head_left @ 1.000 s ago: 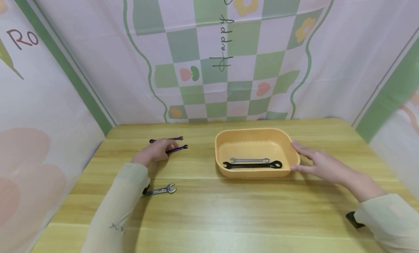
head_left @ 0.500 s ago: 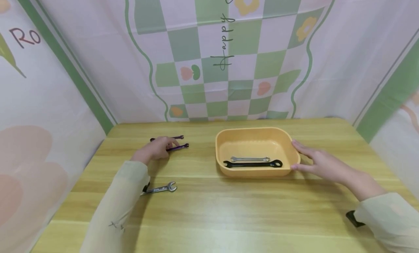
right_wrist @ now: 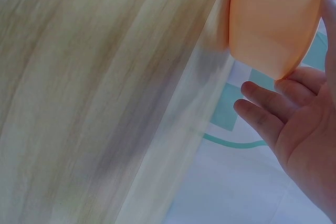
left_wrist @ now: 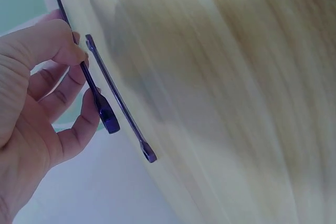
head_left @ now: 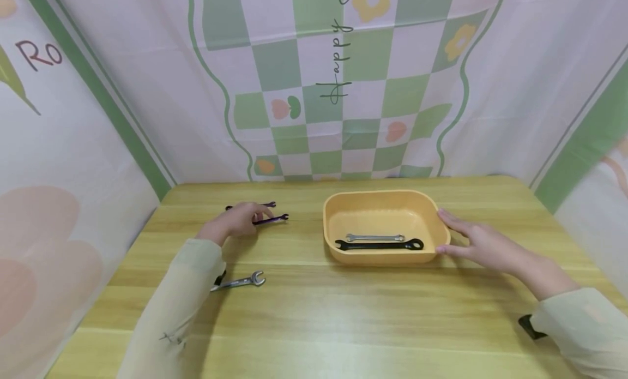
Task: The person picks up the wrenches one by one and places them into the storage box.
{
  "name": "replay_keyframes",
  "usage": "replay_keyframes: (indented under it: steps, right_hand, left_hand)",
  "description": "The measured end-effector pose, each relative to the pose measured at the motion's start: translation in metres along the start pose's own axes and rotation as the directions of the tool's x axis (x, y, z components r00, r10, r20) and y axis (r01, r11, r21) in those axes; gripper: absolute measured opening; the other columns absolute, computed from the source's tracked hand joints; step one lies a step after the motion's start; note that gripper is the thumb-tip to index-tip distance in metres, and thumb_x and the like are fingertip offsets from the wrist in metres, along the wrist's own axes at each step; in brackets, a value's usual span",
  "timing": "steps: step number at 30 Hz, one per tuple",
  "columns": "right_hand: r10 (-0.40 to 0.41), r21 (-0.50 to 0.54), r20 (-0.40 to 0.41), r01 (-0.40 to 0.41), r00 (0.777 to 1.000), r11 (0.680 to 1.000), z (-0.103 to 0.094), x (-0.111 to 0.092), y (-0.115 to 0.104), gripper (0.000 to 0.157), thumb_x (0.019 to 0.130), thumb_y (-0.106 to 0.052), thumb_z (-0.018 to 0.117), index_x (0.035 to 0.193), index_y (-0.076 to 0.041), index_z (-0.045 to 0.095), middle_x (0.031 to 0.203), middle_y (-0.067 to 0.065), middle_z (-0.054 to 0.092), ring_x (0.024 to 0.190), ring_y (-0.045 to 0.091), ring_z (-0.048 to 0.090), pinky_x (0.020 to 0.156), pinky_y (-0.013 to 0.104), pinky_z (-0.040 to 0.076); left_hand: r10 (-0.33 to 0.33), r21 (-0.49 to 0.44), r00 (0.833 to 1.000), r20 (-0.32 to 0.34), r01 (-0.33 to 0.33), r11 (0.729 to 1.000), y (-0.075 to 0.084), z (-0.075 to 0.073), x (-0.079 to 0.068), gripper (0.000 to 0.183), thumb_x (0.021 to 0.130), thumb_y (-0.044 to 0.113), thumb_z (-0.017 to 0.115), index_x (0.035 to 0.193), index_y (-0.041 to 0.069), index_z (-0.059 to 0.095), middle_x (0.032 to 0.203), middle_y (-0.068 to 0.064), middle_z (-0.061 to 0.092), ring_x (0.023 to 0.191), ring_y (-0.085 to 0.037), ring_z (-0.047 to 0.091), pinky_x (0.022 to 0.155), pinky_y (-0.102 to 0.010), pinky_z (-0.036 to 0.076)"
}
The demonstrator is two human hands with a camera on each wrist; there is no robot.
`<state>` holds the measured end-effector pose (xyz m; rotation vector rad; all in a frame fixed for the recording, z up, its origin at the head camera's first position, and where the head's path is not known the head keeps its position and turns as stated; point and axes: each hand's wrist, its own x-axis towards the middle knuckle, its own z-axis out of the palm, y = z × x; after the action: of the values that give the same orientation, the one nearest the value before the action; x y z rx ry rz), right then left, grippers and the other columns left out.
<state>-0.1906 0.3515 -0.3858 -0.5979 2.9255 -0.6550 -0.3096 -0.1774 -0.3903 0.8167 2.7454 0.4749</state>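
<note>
My left hand (head_left: 239, 220) pinches a small purple combination wrench (head_left: 275, 220) between thumb and fingers, as the left wrist view shows; the middle of the wrench (left_wrist: 90, 78) is between the fingertips. Close beside it lies a second purple wrench (left_wrist: 118, 96) on the table, partly covered by the hand in the head view. My right hand (head_left: 485, 249) touches the right end of a yellow plastic bin (head_left: 385, 259), thumb at the near corner and fingers, nearly straight, at the far one. Inside the bin lie a black wrench (head_left: 378, 245) and a smaller silver wrench (head_left: 374, 238).
A silver wrench (head_left: 242, 281) lies on the wooden table (head_left: 314, 319) by my left forearm, its left end hidden by the sleeve. Behind the table hangs a patterned cloth (head_left: 365, 103) with green and white checks.
The pinched purple wrench has shifted slightly to the right with my left hand. My right hand and the bin have stayed in place.
</note>
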Motion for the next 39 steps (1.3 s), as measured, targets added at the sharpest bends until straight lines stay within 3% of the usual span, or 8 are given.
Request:
replay_keyframes:
  steps: [8, 15, 21, 32, 39]
  right_hand:
    - [-0.001, 0.005, -0.005, 0.001, 1.0, 1.0, 0.002, 0.001, 0.001, 0.092, 0.096, -0.044, 0.07, 0.16, 0.003, 0.022, 0.159, 0.033, 0.024, 0.135, 0.062, 0.032, 0.106, 0.072, 0.03]
    - [0.002, -0.004, -0.007, -0.002, 1.0, 1.0, 0.001, 0.0, 0.0, 0.092, 0.096, -0.044, 0.07, 0.161, 0.002, 0.022, 0.159, 0.032, 0.025, 0.134, 0.062, 0.033, 0.106, 0.072, 0.03]
    - [0.0, -0.003, -0.01, 0.0, 1.0, 1.0, 0.0, 0.0, 0.0, 0.092, 0.096, -0.044, 0.071, 0.16, 0.003, 0.024, 0.159, 0.032, 0.025, 0.135, 0.061, 0.034, 0.106, 0.071, 0.03]
    - [0.008, 0.007, -0.007, -0.007, 1.0, 1.0, 0.0, 0.0, 0.0, 0.092, 0.096, -0.044, 0.07, 0.16, 0.003, 0.023, 0.159, 0.033, 0.025, 0.136, 0.061, 0.032, 0.107, 0.072, 0.029]
    - [0.004, 0.001, -0.007, -0.004, 1.0, 1.0, 0.0, 0.0, 0.0, 0.092, 0.096, -0.044, 0.07, 0.16, 0.003, 0.023, 0.159, 0.033, 0.025, 0.135, 0.061, 0.033, 0.107, 0.071, 0.03]
  left_hand:
    - [0.048, 0.023, 0.999, 0.011, -0.048, 0.999, 0.008, -0.001, 0.001, 0.051, 0.082, -0.016, 0.064, 0.127, 0.007, 0.071, 0.106, -0.012, 0.067, 0.1, -0.03, 0.064, 0.091, -0.045, 0.054]
    - [0.033, -0.003, 0.999, 0.03, -0.033, 0.999, 0.015, -0.004, 0.007, 0.056, 0.078, -0.019, 0.059, 0.128, 0.006, 0.069, 0.109, -0.014, 0.068, 0.104, -0.031, 0.064, 0.091, -0.044, 0.054]
    - [0.027, -0.009, 0.999, 0.046, -0.027, 1.0, 0.024, -0.008, 0.01, 0.051, 0.082, -0.017, 0.061, 0.126, 0.008, 0.07, 0.109, -0.013, 0.069, 0.105, -0.03, 0.064, 0.092, -0.044, 0.054]
    - [0.084, 0.001, 0.996, 0.035, -0.084, 0.996, 0.032, -0.011, 0.015, 0.037, 0.09, -0.007, 0.067, 0.121, 0.012, 0.073, 0.105, -0.011, 0.07, 0.095, -0.025, 0.064, 0.088, -0.042, 0.054]
    - [0.1, -0.01, 0.994, 0.037, -0.1, 0.995, 0.037, -0.018, 0.011, 0.043, 0.086, -0.01, 0.067, 0.124, 0.01, 0.072, 0.107, -0.014, 0.07, 0.094, -0.025, 0.064, 0.085, -0.041, 0.054]
